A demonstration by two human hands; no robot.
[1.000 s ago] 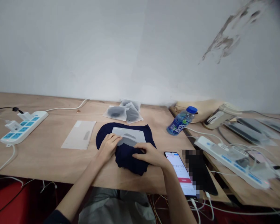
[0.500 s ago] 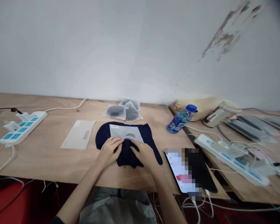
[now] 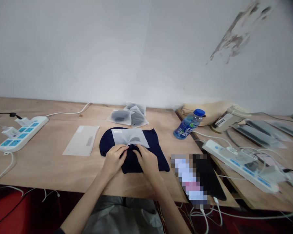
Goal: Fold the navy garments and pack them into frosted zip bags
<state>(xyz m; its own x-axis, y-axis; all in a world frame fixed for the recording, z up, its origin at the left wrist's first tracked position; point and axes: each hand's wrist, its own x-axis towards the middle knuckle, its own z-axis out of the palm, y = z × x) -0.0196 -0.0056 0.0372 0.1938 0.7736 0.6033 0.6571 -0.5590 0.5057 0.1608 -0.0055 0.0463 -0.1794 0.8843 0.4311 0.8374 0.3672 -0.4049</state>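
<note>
A dark navy piece of fabric (image 3: 160,157) lies spread on the wooden table in front of me, its kind not plain. On top of it rests a frosted plastic bag (image 3: 127,134) with a white label at its upper left corner. My left hand (image 3: 114,159) pinches the bag's near edge between thumb and fingers. Just to the right, my right hand (image 3: 146,160) is closed on the same edge, which bulges up between the hands. My fingertips hide part of the edge and of the fabric beneath.
Another frosted bag (image 3: 81,141) lies flat at left. Several filled bags (image 3: 119,117) are piled near the wall. A bottle (image 3: 188,125), a screen-lit phone (image 3: 189,177) and a black device (image 3: 211,180) are at right. Power strips (image 3: 26,133) with cables flank the workspace.
The navy fabric bunched under my hands now lies flatter toward me. The bag's near edge has lifted and bulged between my fingers, and my right hand has shifted slightly left.
</note>
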